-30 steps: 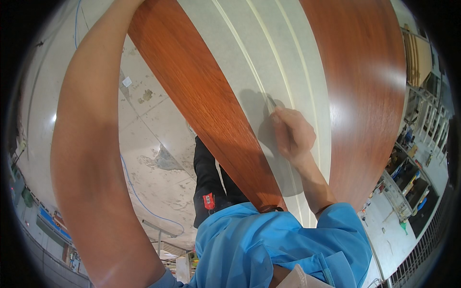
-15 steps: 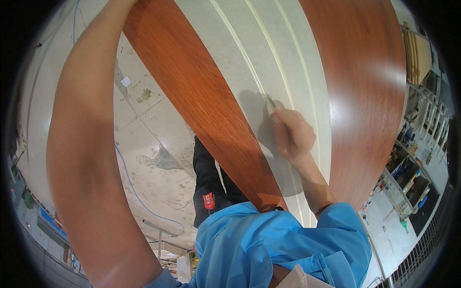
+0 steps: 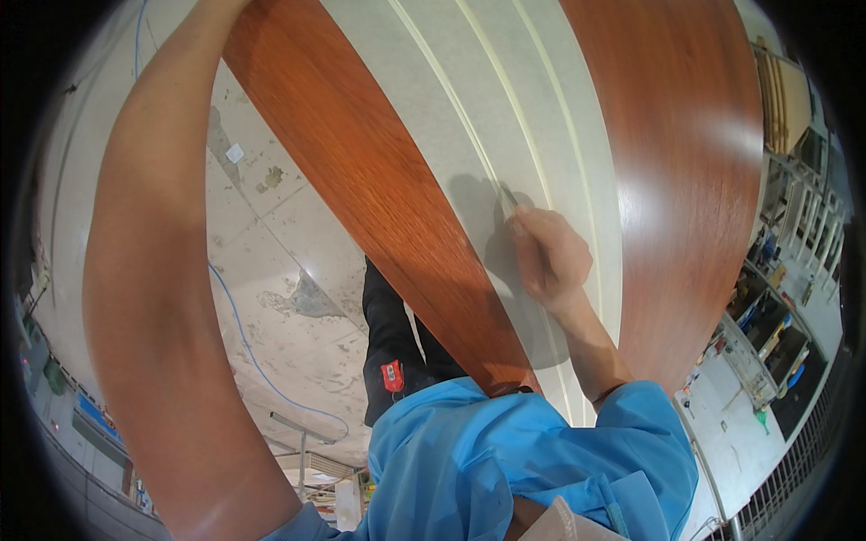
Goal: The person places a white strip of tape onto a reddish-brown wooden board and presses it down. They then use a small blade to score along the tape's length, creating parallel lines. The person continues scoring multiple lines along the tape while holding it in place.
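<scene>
My right hand point(image 3: 555, 251) is closed in a pinch on a thin, pointed grey tool point(image 3: 507, 195), whose exact kind I cannot make out. Its tip rests by a pale groove line point(image 3: 471, 135) on the light grey middle strip point(image 3: 437, 95) of a large panel. Glossy red-brown wood-grain bands flank that strip, one on the left point(image 3: 361, 171) and one on the right point(image 3: 677, 162). My left arm point(image 3: 149, 261) stretches far forward along the panel's left side. The left hand lies beyond the upper edge of the picture.
Stained pale floor point(image 3: 271, 234) with a blue hose point(image 3: 248, 347) lies left of the panel. Right of it stand a cluttered bench point(image 3: 735, 433), a metal rack point(image 3: 807, 216) and stacked boards point(image 3: 783, 104). A red tag-like item point(image 3: 392, 376) hangs at my dark trousers.
My left arm and the panel's far left edge have shifted slightly left in the picture. The right hand stays almost in place, with a bit more of the tool showing.
</scene>
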A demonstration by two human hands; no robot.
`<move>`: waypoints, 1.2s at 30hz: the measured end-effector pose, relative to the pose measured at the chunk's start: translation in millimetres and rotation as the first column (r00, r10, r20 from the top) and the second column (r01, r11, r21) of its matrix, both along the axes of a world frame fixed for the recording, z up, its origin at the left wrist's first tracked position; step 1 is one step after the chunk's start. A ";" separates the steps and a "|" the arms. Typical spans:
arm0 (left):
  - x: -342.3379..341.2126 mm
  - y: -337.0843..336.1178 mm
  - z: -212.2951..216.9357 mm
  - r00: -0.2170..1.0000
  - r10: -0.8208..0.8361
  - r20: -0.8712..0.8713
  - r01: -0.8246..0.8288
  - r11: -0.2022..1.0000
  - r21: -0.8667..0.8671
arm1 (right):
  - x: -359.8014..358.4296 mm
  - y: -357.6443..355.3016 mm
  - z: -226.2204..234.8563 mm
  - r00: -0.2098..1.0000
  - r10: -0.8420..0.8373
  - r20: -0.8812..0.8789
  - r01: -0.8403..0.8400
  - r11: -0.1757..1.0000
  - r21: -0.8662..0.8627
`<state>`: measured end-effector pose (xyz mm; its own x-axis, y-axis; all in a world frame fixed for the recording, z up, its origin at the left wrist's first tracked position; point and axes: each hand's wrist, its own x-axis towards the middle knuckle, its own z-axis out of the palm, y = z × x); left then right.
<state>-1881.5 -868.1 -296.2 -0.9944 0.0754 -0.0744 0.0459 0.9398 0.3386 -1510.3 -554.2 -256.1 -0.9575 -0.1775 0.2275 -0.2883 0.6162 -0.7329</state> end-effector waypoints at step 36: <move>-7.0 -4.8 -16.7 0.995 -0.073 -0.070 0.069 0.996 -0.056 | 19.0 11.7 -5.3 0.998 0.008 -0.057 -0.006 0.999 0.040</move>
<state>-1888.6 -872.9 -313.0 -0.9896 0.1436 -0.0085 0.1355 0.9501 0.2811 -1491.3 -542.4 -261.4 -0.9420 -0.1940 0.2739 -0.3330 0.6427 -0.6900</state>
